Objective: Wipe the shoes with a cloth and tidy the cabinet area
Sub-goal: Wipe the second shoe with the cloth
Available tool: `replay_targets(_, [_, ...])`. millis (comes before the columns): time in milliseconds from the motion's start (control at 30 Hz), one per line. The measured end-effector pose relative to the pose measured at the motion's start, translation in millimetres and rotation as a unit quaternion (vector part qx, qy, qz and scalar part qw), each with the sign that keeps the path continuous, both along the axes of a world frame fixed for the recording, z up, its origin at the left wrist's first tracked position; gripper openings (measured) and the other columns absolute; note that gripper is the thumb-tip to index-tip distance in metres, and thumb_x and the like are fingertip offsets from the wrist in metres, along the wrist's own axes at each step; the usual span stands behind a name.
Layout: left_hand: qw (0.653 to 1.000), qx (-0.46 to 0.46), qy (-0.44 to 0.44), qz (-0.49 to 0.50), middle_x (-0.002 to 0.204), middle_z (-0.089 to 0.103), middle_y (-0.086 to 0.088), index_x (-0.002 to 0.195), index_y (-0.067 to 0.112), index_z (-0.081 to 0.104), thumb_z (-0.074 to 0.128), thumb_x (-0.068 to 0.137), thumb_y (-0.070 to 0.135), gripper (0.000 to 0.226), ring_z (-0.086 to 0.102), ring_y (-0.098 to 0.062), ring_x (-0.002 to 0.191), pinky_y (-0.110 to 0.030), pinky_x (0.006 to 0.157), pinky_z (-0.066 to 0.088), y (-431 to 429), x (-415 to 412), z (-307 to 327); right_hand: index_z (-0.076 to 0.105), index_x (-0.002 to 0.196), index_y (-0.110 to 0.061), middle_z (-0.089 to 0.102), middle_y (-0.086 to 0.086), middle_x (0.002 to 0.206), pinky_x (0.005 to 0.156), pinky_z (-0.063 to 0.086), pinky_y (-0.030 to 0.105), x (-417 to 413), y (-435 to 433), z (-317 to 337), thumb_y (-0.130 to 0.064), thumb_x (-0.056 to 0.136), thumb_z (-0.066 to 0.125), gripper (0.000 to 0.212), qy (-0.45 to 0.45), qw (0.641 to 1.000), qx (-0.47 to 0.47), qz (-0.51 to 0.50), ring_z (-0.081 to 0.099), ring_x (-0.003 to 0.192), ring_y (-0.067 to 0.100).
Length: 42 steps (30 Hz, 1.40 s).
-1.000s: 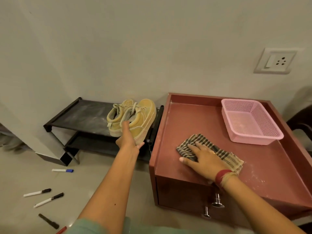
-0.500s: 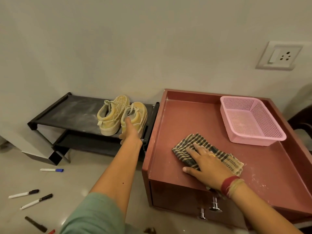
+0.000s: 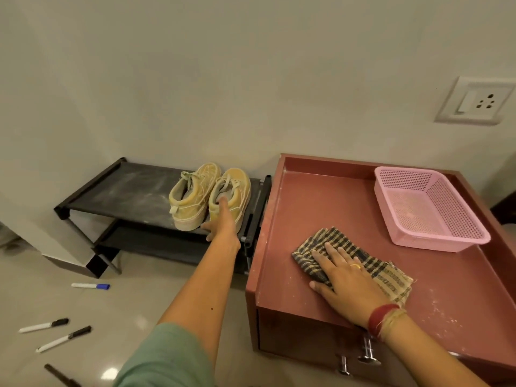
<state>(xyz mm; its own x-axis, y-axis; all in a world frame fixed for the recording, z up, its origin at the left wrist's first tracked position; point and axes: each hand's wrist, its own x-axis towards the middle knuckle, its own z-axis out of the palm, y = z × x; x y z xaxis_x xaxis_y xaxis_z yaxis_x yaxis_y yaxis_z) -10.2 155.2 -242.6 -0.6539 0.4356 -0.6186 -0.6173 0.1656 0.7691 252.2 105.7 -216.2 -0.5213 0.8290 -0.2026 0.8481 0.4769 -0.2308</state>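
My L hand (image 3: 223,230) grip wide, fingers touching shoe (image 3: 233,191) on rack (image 3: 125,191); R hand (image 3: 346,283) grip wide, flat, pressing cloth (image 3: 388,277) on cabinet surface (image 3: 321,213).

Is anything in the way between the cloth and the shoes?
Only the cabinet's raised side rim, between the cloth under the right hand and the shoes; the left hand touches the nearer shoe.

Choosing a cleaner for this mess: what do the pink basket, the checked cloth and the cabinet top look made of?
Pink basket: moulded plastic, by its even perforated mesh walls and slight sheen. Checked cloth: woven cotton-like fabric, matte, frayed at one edge. Cabinet top: probably laminated board, smooth reddish-brown, faintly glossy, dusted with white specks.
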Motion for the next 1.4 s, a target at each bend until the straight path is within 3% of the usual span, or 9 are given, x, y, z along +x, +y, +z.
replay_targets(167, [0.952, -0.088, 0.279, 0.083, 0.146, 0.038, -0.014, 0.141, 0.013, 0.039, 0.048, 0.091, 0.045, 0.060, 0.040, -0.034, 0.131, -0.051, 0.108, 0.034, -30.7, -39.0, 6.0, 0.013, 0.148, -0.036, 0.001, -0.002, 0.159, 0.118, 0.001, 0.041, -5.4, 1.7, 1.3, -0.053, 0.093, 0.039, 0.063, 0.020, 1.000, 0.004, 0.006, 0.000, 0.146, 0.019])
replay_targets(267, [0.767, -0.144, 0.618, -0.091, 0.154, 0.020, -0.013, 0.145, 0.014, 0.026, 0.060, 0.085, 0.027, 0.070, 0.019, -0.032, 0.143, -0.054, 0.115, 0.016, -63.0, -83.5, -4.5, 0.018, 0.146, -0.038, 0.004, -0.005, 0.158, 0.118, 0.000, 0.042, -10.4, 0.4, 3.0, -0.054, 0.093, 0.039, 0.060, 0.025, 0.999, 0.023, 0.027, 0.003, 0.146, 0.016])
replay_targets(367, [0.573, -0.180, 0.736, -0.313, 0.158, 0.008, -0.008, 0.151, 0.020, 0.009, 0.078, 0.069, 0.031, 0.108, 0.003, -0.030, 0.147, -0.057, 0.115, 0.009, -71.1, -118.6, -21.7, 0.019, 0.145, -0.040, 0.005, -0.008, 0.158, 0.117, -0.001, 0.043, -10.6, 1.2, 4.1, -0.057, 0.092, 0.039, 0.060, 0.019, 0.999, 0.027, 0.032, 0.002, 0.146, 0.015])
replay_targets(500, [0.479, -0.236, 0.782, -0.323, 0.152, 0.025, -0.013, 0.149, 0.018, 0.013, 0.090, 0.055, 0.032, 0.122, 0.010, -0.035, 0.146, -0.059, 0.114, 0.014, -53.5, -132.1, -26.8, 0.019, 0.144, -0.045, 0.006, -0.010, 0.158, 0.117, -0.001, 0.044, -3.3, 9.4, -0.6, -0.059, 0.090, 0.040, 0.060, 0.021, 0.999, 0.024, 0.014, 0.001, 0.146, 0.014])
replay_targets(667, [0.456, -0.226, 0.791, -0.341, 0.137, 0.044, -0.020, 0.137, 0.010, 0.034, 0.089, 0.055, 0.020, 0.099, 0.028, -0.038, 0.140, -0.059, 0.108, 0.029, -51.9, -140.6, -19.9, 0.029, 0.141, -0.044, 0.016, -0.015, 0.155, 0.117, 0.000, 0.037, 2.0, 16.4, -8.3, -0.039, 0.097, 0.039, 0.045, 0.065, 0.998, 0.018, 0.016, 0.005, 0.146, 0.014])
replay_targets(800, [0.512, -0.176, 0.761, -0.357, 0.144, 0.033, -0.016, 0.135, 0.009, 0.036, 0.083, 0.066, 0.015, 0.083, 0.021, -0.032, 0.143, -0.054, 0.087, 0.050, -62.8, -132.7, 18.6, 0.044, 0.135, -0.035, 0.042, -0.008, 0.145, 0.116, 0.009, 0.031, 4.4, 16.3, -10.3, -0.024, 0.097, 0.045, 0.040, 0.195, 0.980, -0.012, -0.021, 0.025, 0.141, 0.015])
replay_targets(967, [0.549, -0.086, 0.761, -0.335, 0.127, 0.037, -0.009, 0.130, 0.013, 0.037, 0.085, 0.050, 0.018, 0.093, 0.042, -0.030, 0.119, -0.048, 0.079, 0.051, -85.1, -117.2, 102.1, 0.057, 0.123, -0.017, 0.064, 0.004, 0.115, 0.091, 0.042, 0.021, 10.9, 10.6, 18.0, -0.008, 0.095, 0.049, 0.030, 0.475, 0.860, -0.069, -0.172, 0.057, 0.109, 0.018])
replay_targets(1067, [0.551, -0.033, 0.762, -0.340, 0.123, 0.033, -0.002, 0.133, 0.016, 0.037, 0.085, 0.046, 0.022, 0.100, 0.043, -0.017, 0.104, -0.040, 0.081, 0.051, -104.8, -81.2, 154.4, 0.058, 0.118, -0.012, 0.063, 0.009, 0.113, 0.101, 0.045, 0.039, 21.5, 6.5, 39.3, -0.005, 0.094, 0.049, 0.026, 0.578, 0.783, -0.069, -0.220, 0.059, 0.108, 0.024])
replay_targets(1400, [0.569, 0.076, 0.706, -0.414, 0.127, 0.038, 0.012, 0.145, 0.032, 0.027, 0.073, 0.048, 0.043, 0.108, 0.047, -0.012, 0.115, -0.033, 0.089, 0.046, -132.6, 97.6, 174.0, 0.054, 0.126, -0.012, 0.060, 0.005, 0.120, 0.096, 0.046, 0.024, 71.3, -24.5, 94.9, -0.007, 0.095, 0.047, 0.032, 0.665, 0.703, 0.080, -0.239, 0.056, 0.111, 0.017])
